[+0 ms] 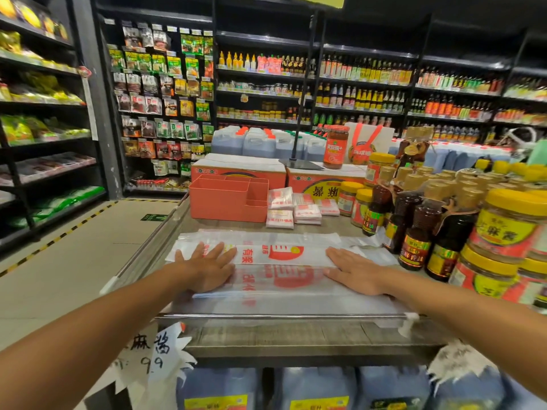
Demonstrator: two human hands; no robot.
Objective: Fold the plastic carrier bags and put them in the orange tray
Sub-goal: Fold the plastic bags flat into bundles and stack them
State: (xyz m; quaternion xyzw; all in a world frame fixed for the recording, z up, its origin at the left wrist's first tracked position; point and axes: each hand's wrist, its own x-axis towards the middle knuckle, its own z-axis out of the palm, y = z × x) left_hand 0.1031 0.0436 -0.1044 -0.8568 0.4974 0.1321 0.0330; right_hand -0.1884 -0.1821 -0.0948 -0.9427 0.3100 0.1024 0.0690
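Translucent white plastic carrier bag with red print [284, 258] lies stretched lengthwise across the near part of the grey wooden display table [296, 335], its near long edge close to the metal rail at the table's front. Your left hand [207, 269] presses flat on its left end with the fingers straight and spread; your right hand [355, 272] presses flat near the right end, fingers straight and held close together. Neither hand pinches the film.

The orange plastic compartment tray [219, 207] sits at the back of the table, well apart from the bag, with small stacks of folded white-and-red bags [296, 210] just beside it on the right.

Watch the slick film: if you lift one palm before the crease is set, it will likely spring open or slide toward the rail and off the front. More film seems to lie under it, so a sideways push may drag the layers askew. The bag's right end reaches near the dark glass sauce bottles [414, 232]; a wide sweep of your right arm could knock them.
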